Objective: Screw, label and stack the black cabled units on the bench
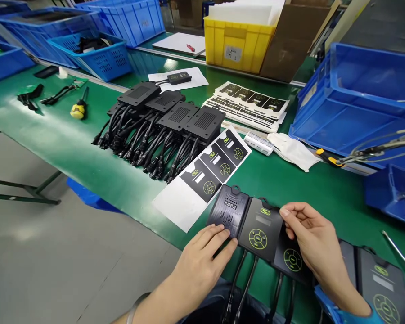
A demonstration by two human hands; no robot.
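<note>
My left hand [202, 256] rests its outstretched fingers on the lower edge of a bare black controller box [230, 210], whose digit display and button marks show. Right beside that box lies a second controller with a dark label sticker [262, 227] over its face, printed with a green ring of buttons. At the sticker's upper right corner, my right hand [312, 243] has thumb and forefinger pinched together. Partly under this hand is a third labelled controller [293, 260]. Black cables hang from the boxes toward me. A sheet with several label stickers [212, 169] lies just behind the bare box.
Stacked controllers with cables [168, 112] stand mid-table; more label sheets [256, 101] lie behind. Another labelled controller [383, 288] is at right. A screwdriver [79, 108], white glove [293, 150], metal rod [400, 254], yellow bin [239, 45] and blue bin [357, 99] surround the work.
</note>
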